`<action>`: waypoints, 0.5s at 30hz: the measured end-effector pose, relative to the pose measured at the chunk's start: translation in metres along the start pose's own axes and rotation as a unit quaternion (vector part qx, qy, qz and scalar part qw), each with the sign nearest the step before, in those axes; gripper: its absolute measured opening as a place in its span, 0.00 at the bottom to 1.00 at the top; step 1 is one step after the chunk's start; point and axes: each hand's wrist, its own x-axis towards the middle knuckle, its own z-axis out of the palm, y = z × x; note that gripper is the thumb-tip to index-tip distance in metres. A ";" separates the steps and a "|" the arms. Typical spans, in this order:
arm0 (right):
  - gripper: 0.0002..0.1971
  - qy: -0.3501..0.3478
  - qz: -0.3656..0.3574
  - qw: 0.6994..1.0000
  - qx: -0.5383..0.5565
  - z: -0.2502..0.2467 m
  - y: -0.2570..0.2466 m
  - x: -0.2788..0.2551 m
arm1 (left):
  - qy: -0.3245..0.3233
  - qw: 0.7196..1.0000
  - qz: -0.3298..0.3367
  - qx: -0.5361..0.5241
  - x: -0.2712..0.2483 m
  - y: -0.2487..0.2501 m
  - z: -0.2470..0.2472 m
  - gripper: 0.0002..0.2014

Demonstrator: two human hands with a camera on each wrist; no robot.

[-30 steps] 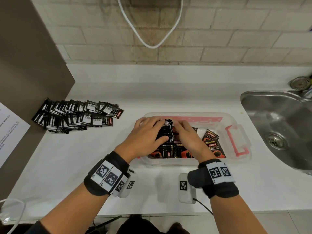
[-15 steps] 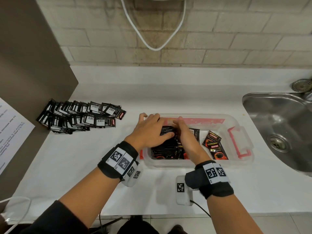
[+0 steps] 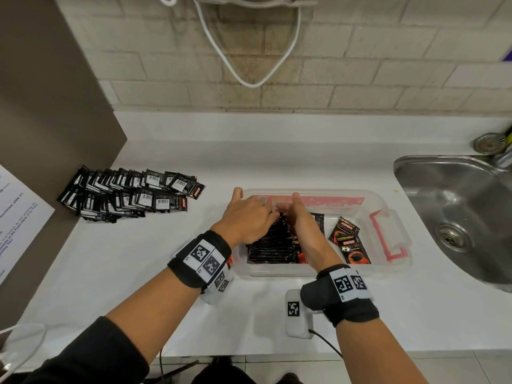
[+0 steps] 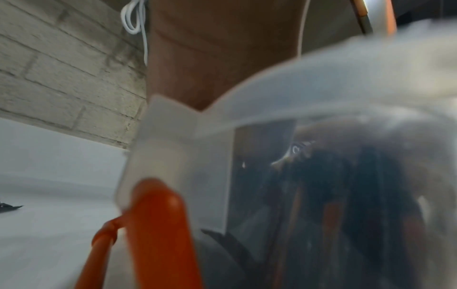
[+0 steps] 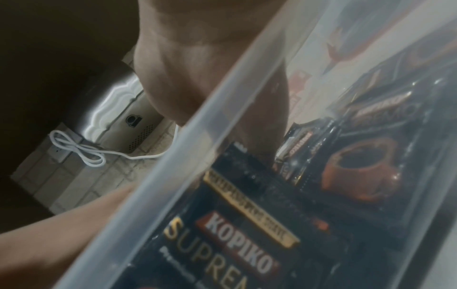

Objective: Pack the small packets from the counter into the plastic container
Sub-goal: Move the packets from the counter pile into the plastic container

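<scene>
A clear plastic container (image 3: 388,209) with pink clips stands mid-counter. In its left half a stack of black packets (image 3: 271,249) leans on edge. My left hand (image 3: 249,217) lies on top of the stack with straight fingers. My right hand (image 3: 299,220) stands edge-on against the stack's right side, fingers straight. Two loose packets (image 3: 350,245) lie face up in the right half. A large pile of packets (image 3: 130,195) sits on the counter at the left. The left wrist view shows the container wall (image 4: 321,101) and an orange clip (image 4: 158,224). A packet (image 5: 235,234) shows through the wall in the right wrist view.
A steel sink (image 3: 457,212) is set into the counter right of the container. A brown panel (image 3: 41,120) with a paper sheet (image 3: 16,217) closes the left side. A white cable (image 3: 249,79) hangs on the brick wall behind.
The bundle that both hands gripped has gone down into the container's left half. Fingers of both hands have straightened and now press against it.
</scene>
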 end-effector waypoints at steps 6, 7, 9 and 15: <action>0.36 -0.096 0.004 0.995 -0.002 0.002 -0.002 -0.004 | 0.017 1.000 0.005 -0.008 -0.003 -0.003 0.003 0.20; 0.37 -0.096 0.006 0.995 -0.001 0.002 -0.003 -0.004 | 0.023 1.000 0.006 -0.007 -0.003 -0.003 0.004 0.20; 0.39 -0.098 0.015 0.995 0.005 0.001 -0.003 -0.005 | 0.038 0.999 0.010 -0.006 -0.004 -0.004 0.005 0.22; 0.50 -0.122 0.040 0.991 0.043 0.003 -0.002 -0.005 | 0.064 0.998 0.014 -0.017 -0.008 -0.005 0.015 0.21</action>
